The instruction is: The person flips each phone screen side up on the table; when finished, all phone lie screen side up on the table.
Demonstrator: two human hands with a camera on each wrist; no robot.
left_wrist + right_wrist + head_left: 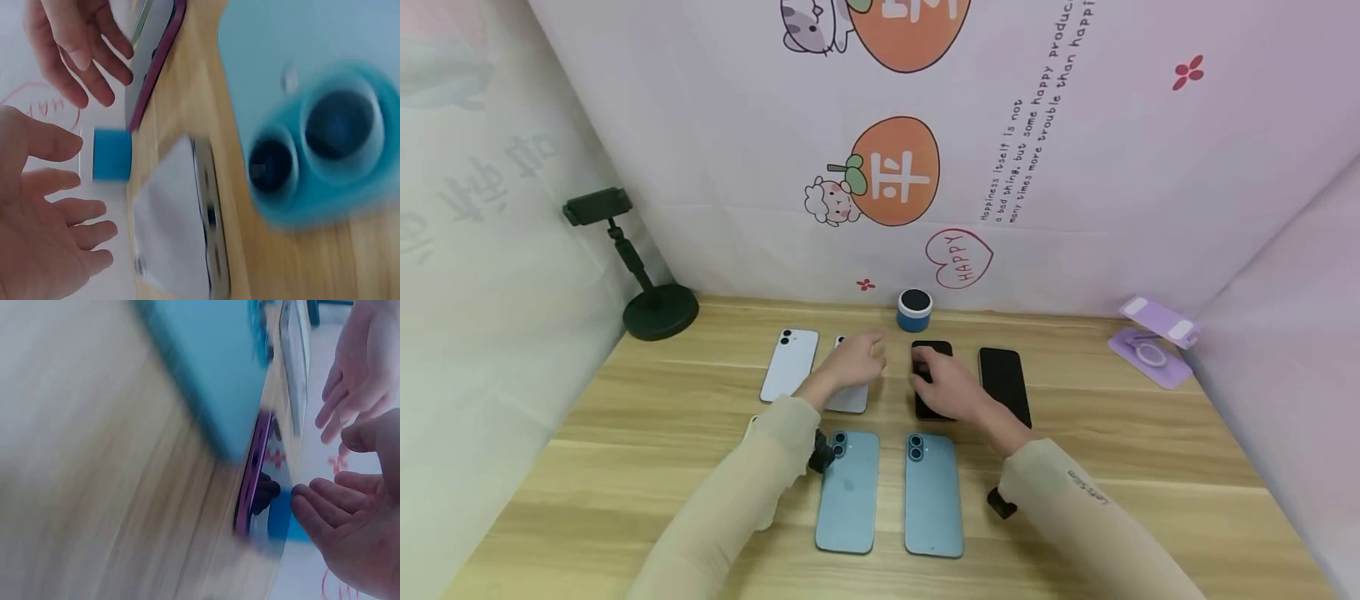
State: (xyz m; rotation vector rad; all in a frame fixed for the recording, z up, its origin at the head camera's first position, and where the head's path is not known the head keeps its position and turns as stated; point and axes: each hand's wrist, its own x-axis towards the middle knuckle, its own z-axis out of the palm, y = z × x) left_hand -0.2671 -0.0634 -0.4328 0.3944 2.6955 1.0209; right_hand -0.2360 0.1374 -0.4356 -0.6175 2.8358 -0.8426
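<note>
left hand point(852, 364), right hand point(953, 387): grip spread | black phone point(924, 407) under right | edges apart: blue phones point(847, 500) point(933, 500), wood point(891, 500) between

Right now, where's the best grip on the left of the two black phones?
By its two long edges, I'd say, straight down from above: the black phone is thin and lies flat, with bare tabletop beside both edges. In the head view, the right hand overlaps it.

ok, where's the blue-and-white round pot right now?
Head view: the pot stands at the back of the table, near the middle, just beyond the black phone under the right hand.
</note>
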